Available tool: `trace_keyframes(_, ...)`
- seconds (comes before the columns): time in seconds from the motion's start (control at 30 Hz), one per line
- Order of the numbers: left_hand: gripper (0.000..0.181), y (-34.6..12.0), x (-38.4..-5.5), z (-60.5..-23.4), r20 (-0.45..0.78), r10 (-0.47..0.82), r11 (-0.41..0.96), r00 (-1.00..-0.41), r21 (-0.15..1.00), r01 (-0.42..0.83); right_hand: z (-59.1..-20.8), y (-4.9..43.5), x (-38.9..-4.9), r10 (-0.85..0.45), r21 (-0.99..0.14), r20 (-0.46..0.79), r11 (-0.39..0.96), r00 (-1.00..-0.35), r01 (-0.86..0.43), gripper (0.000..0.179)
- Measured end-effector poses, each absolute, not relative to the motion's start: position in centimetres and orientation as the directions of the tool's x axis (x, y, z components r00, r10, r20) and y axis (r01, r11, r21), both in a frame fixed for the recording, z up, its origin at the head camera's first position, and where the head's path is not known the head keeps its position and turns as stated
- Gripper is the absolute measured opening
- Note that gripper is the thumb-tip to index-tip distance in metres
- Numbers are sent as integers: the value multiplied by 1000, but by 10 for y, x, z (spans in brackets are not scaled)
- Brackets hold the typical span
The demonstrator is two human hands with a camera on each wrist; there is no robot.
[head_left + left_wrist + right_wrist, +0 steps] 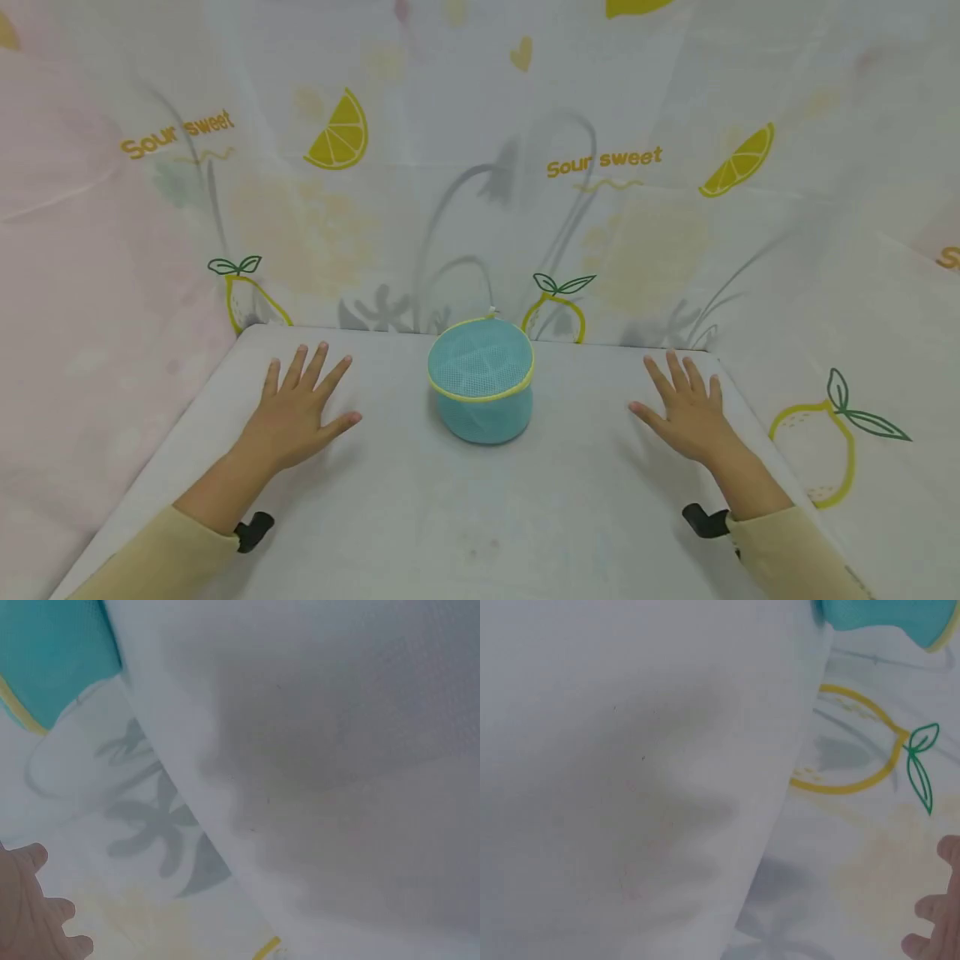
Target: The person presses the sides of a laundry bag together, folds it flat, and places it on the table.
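A round teal mesh bag [483,421] with yellow piping stands upright on the white table, its mesh lid facing up and a small zip pull at the back of the rim. To its left my left hand [292,421] hovers over the table, fingers straight and spread, holding nothing. On the other side my right hand [692,421] is spread the same way, with nothing in it. Part of the teal bag [56,660] shows at the top left of the left wrist view. The right wrist view catches the bag [892,619] along its top edge.
The white table [480,517] reaches back to a hanging cloth [465,100] printed with lemons, plants and lettering. More cloth hangs along both sides. Small black wrist mounts [255,532] poke out beside the sleeves.
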State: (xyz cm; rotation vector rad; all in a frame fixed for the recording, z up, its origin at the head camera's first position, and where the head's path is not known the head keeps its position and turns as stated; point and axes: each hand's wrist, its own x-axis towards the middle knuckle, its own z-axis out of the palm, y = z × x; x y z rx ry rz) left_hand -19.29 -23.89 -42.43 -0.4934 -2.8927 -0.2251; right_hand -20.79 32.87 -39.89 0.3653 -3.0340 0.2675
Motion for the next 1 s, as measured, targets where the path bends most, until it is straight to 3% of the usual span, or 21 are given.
trace_keyframes(0.57, 85, -217, -197, -431, 288, 327, 904, -900, 183, 387, -410, 302, -211, -270, -202, 164, 932, -949, -300, 80)
trace_keyframes(1.0, 82, -198, -199, -442, 337, 313, 875, -888, 261, 407, -420, 266, -210, -299, -365, 250, 852, -921, -375, 72)
